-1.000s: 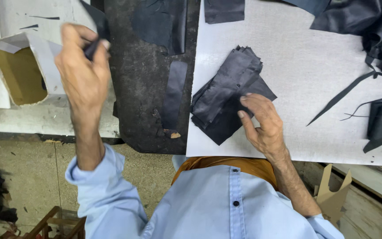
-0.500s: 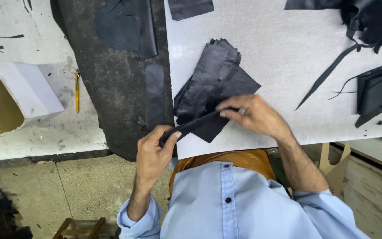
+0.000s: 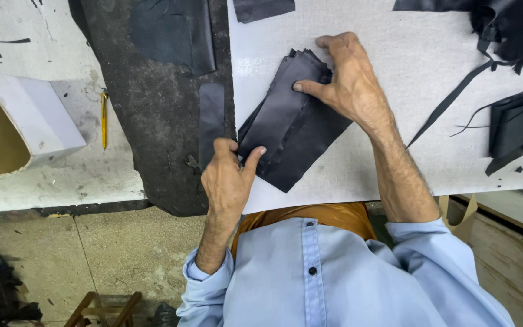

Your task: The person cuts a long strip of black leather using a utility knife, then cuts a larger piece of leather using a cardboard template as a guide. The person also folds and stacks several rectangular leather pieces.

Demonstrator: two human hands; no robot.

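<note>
A stack of black leather pieces (image 3: pixel 292 124) lies slanted on the white work board (image 3: pixel 382 42). My left hand (image 3: pixel 228 178) pinches the stack's lower left edge between thumb and fingers. My right hand (image 3: pixel 346 79) presses flat on the stack's upper right end, fingers spread over it. A narrow black leather strip (image 3: pixel 211 121) lies just left of the stack on the dark mat (image 3: pixel 158 127).
An open white cardboard box (image 3: pixel 13 130) sits at the left, with a yellow pen (image 3: pixel 104 118) beside it. Black leather scraps and thin strips (image 3: pixel 509 36) lie at the upper right, another dark piece (image 3: pixel 519 127) at the right edge. A wooden stool (image 3: pixel 104 309) stands on the floor below.
My left hand came down from the upper left to the stack's lower edge. My right hand moved up from the stack's lower end to its upper right end. The long strip is laid on the stack.
</note>
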